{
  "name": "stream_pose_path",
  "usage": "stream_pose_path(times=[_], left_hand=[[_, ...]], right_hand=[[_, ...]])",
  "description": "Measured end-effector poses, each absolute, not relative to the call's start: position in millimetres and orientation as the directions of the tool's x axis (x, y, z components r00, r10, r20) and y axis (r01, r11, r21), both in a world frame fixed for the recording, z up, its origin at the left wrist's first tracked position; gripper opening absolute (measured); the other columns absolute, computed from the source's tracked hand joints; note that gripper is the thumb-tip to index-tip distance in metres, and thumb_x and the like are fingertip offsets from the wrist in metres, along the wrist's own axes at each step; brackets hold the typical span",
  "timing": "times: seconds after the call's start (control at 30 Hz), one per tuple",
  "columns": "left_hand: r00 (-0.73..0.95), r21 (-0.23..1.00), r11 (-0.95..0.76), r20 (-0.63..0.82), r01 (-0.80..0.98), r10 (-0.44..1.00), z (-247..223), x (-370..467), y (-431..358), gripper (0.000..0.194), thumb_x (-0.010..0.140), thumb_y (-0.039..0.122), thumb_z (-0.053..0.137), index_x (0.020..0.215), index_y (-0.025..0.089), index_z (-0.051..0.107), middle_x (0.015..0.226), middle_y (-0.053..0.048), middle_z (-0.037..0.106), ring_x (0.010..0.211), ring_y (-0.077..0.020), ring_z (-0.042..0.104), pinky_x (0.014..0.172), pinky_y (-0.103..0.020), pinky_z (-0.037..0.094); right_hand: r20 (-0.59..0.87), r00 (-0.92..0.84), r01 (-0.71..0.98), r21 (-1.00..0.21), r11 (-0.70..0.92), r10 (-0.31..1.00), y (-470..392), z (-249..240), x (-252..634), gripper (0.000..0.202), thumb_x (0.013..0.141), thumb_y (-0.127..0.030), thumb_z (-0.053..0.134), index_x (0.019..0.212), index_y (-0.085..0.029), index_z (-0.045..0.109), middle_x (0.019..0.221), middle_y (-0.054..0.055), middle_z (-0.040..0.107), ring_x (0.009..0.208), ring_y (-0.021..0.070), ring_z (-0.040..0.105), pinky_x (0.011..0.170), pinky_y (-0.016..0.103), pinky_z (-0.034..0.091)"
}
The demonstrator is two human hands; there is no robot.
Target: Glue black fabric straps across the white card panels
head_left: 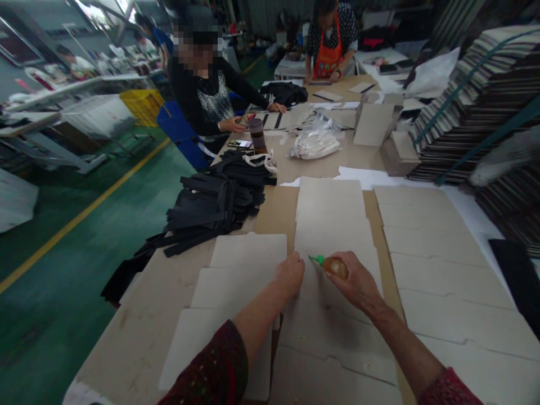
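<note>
My right hand [354,281] is wrapped round a squeeze glue bottle [336,268] of amber colour with a green nozzle. Its tip points left, low over the middle column of grey cardboard sheets [329,230]. Close by on the left, my left hand [290,275] rests with curled fingers at the left edge of that column. Whether something is pinched in those fingers is hidden. Under my left forearm lies another row of overlapping cardboard sheets [248,250].
A third column of cardboard sheets [439,270] lies on the right. Black fabric strips [211,205] are heaped on the left. Farther back are a plastic bag [316,143], a tumbler [256,135] and a strapped board stack [468,107]. Two people [206,90] work across the table.
</note>
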State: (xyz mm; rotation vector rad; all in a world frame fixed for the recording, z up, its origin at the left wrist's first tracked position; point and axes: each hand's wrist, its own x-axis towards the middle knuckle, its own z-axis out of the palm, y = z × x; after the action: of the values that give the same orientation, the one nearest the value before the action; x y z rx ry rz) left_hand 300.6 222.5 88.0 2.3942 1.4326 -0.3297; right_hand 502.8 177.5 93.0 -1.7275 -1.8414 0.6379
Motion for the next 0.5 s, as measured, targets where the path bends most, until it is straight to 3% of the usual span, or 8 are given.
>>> stream_pose_path(times=[0.3,0.5], left_hand=[[0.473,0.185,-0.436,-0.390,0.881,0.790,92.0,299.4,225.1,0.025,0.090,0.006,0.046,0.109,0.013,0.060,0.118,-0.014,0.056,0.109,-0.0218,0.060,0.094,-0.032,0.051],[0.483,0.179,-0.451,-0.399,0.874,0.779,93.7,300.0,226.3,0.025,0.090,0.006,0.046,0.109,0.013,0.060,0.119,-0.014,0.055,0.110,-0.0222,0.060,0.093,-0.032,0.051]], right_hand=[[0.068,-0.050,0.827,-0.557,0.079,0.996,186.9,101.4,500.0,0.028,0.082,-0.037,0.058,0.109,-0.028,0.055,0.109,0.005,0.060,0.092,0.0246,0.063,0.075,0.038,0.051],[0.012,0.031,0.748,-0.663,-0.015,0.999,178.2,96.7,511.6,0.032,0.080,-0.041,0.062,0.109,-0.028,0.057,0.111,0.005,0.061,0.096,0.0256,0.063,0.083,0.042,0.051]])
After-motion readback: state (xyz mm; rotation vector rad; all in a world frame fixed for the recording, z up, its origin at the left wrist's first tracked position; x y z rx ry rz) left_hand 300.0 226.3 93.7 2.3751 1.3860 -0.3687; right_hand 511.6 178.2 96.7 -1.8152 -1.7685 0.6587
